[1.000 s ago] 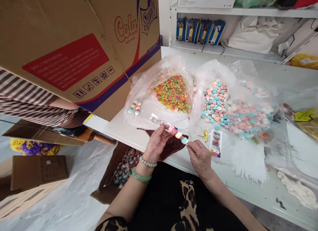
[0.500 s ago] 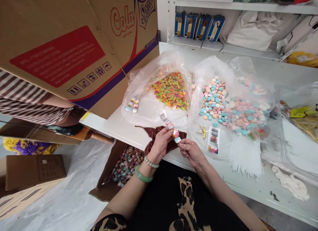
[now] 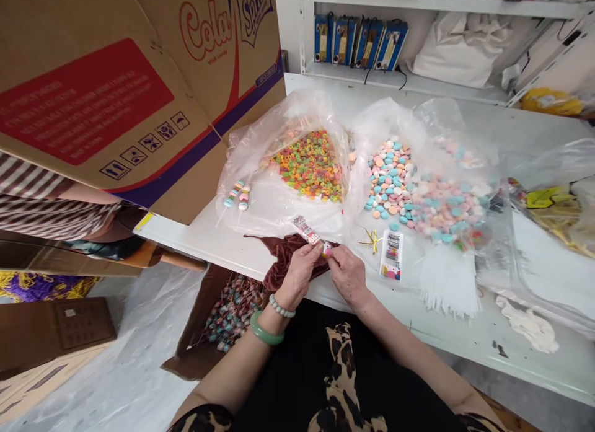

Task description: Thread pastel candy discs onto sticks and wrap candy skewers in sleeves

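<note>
At the far left, a person in a brown-and-white striped garment (image 3: 41,199) is partly behind a large brown cardboard box (image 3: 186,178) printed "Cola" and "Sprite". Below the desk (image 3: 204,243), an open brown cardboard carton (image 3: 183,351) holds many small multicoloured pieces, too small to make out.

On the desk, two short stacks of pastel candies (image 3: 237,194) lie side by side on clear plastic, near a heap of small orange, green and red rings (image 3: 311,168). A dark brown velvety cloth (image 3: 281,258) lies over the desk's near edge, partly behind the hands.

The left hand (image 3: 302,269) pinches a narrow printed plastic wrapper (image 3: 305,230) whose patterned end points up and away. The right hand (image 3: 348,274) is closed on the wrapper's near end, fingertips right beside the left's; its contents are mostly covered.

Further right lie gold metallic ties (image 3: 372,240), a flat printed white packet (image 3: 392,255), a heap of pastel candy discs (image 3: 390,181), a fan of thin white strips (image 3: 449,283) and a crumpled white cloth (image 3: 527,323).
</note>
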A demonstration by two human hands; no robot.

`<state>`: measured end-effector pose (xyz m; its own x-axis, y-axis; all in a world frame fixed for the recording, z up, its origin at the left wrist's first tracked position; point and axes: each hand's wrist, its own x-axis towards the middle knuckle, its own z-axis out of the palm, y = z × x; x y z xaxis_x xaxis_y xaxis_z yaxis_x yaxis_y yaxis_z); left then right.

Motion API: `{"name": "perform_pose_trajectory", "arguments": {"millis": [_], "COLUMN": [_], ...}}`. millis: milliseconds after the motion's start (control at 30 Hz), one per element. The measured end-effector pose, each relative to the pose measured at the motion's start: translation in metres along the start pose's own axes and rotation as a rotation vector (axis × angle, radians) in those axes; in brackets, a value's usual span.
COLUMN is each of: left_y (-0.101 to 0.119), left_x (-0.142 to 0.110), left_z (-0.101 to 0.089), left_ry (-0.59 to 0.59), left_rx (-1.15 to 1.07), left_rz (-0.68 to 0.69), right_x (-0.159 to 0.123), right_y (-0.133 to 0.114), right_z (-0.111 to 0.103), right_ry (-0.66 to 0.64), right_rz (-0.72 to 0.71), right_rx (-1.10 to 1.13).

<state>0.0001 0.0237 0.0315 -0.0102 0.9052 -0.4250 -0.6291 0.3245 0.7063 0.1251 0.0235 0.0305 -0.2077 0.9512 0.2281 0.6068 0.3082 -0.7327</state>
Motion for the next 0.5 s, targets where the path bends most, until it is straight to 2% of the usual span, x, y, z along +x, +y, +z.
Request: {"name": "perform_pose_trajectory", "arguments": {"millis": [100,300,500], "left_y": [0.001,0.012,0.006], "left_x": [0.000,0.002,0.003], "left_z": [-0.002,-0.017,-0.007], "left_ry": [0.006,0.092,0.084], "left_rx": [-0.035,0.032,0.009], "left_rz": [-0.044,-0.011,0.125], "right_x": [0.001,-0.007,0.001], "right_y": [0.003,0.018,0.003], "right_z": [0.000,-0.003,0.007], "right_ry": [-0.032,-0.104,-0.094], "right_rz": [0.024,0.275,0.208], "right_rx": [0.106,0.403,0.406]}}
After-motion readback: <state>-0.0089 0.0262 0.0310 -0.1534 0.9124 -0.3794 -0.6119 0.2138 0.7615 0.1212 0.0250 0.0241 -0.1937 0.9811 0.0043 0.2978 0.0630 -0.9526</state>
